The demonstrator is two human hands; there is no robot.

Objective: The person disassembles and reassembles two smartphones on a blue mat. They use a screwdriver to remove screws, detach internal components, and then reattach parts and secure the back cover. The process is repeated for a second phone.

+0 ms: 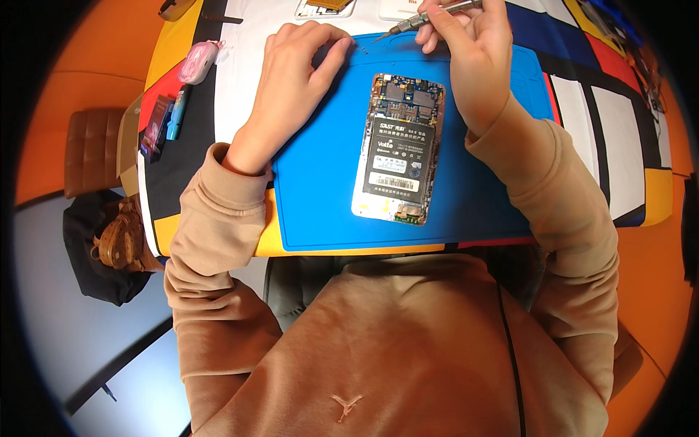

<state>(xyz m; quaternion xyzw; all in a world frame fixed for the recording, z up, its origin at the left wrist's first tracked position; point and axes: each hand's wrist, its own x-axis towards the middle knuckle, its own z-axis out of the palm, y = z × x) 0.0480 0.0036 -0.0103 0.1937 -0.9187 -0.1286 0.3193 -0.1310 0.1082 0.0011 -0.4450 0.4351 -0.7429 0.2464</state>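
My right hand (477, 62) grips a metal precision screwdriver (408, 25), its thin tip pointing down and left over the far part of a blue work mat (320, 189). Beside that tip lie some tiny dark pieces (363, 50), perhaps screws; they are too small to be sure. My left hand (302, 76) rests at the mat's far left edge with curled fingers, thumb and forefinger tips brought together near these pieces. Whatever is between them, if anything, is hidden. An opened smartphone (402, 149) lies on the mat between my forearms, showing its circuit board and black battery.
On the patterned tablecloth (240, 73) at left are a pink and white case (199, 63), a blue tube (177, 113) and a dark small box (156, 127). A white phone part (325, 9) and a white box (398, 9) sit beyond the mat. A bag (116, 240) is at lower left.
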